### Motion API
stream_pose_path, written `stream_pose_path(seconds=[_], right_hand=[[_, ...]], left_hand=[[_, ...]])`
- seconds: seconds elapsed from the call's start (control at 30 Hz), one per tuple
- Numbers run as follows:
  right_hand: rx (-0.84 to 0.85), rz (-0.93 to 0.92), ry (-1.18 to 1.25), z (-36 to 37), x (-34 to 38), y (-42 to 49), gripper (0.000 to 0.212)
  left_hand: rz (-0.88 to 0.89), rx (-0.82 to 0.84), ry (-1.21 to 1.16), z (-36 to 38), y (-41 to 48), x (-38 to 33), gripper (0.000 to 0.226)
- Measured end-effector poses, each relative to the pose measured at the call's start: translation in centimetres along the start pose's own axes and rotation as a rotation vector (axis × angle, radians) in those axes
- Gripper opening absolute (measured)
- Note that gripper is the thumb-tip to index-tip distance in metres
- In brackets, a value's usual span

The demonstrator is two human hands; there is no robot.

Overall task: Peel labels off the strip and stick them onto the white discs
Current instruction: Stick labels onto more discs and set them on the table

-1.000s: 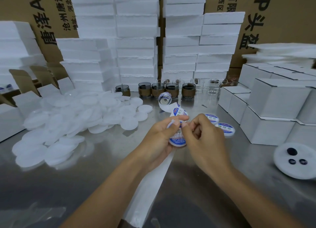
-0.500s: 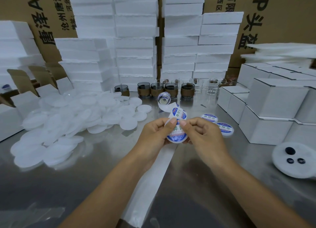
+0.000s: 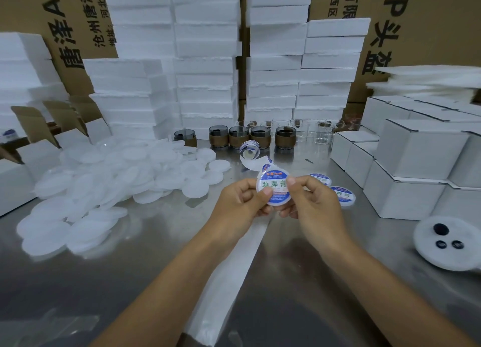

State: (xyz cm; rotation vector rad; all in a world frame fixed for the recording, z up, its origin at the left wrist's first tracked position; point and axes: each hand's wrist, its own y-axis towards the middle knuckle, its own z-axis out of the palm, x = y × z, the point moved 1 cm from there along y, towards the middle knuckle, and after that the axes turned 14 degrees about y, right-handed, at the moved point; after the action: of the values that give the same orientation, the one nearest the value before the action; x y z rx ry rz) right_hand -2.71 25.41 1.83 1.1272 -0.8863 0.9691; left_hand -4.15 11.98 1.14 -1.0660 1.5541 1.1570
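Up comes the disc (image 3: 280, 204), label (image 3: 273, 186) now facing us. Left hand (image 3: 239, 203) and right hand (image 3: 313, 203) pinch its edges.

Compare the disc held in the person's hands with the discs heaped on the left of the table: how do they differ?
The held disc carries a blue-rimmed label with green characters; the heaped discs are bare white. The held disc is up off the steel table, pinched by the left hand and right hand, face tilted to the camera; the heaped discs lie overlapping on it. Both are round and white.
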Motion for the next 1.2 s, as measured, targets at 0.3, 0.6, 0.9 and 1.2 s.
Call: stream_pose_path(seconds=[0.3,0.6,0.9,1.2], right_hand=[[-0.019,-0.005,0.033,0.0,0.1,0.1,0.017],[0.053,0.005,0.009,0.0,-0.2,0.1,0.013],[0.058,-0.040,-0.041,-0.1,-0.5,0.2,0.018],[0.013,-0.027,-0.081,-0.7,-0.7,0.7,0.009]], left_hand=[[0.020,0.005,0.019,0.5,-0.4,-0.5,0.032],[0.007,-0.025,0.021,0.0,-0.2,-0.2,0.015],[0.021,-0.053,0.025,-0.4,0.1,0.1,0.016],[0.013,-0.047,0.058,-0.4,0.2,0.2,0.015]])
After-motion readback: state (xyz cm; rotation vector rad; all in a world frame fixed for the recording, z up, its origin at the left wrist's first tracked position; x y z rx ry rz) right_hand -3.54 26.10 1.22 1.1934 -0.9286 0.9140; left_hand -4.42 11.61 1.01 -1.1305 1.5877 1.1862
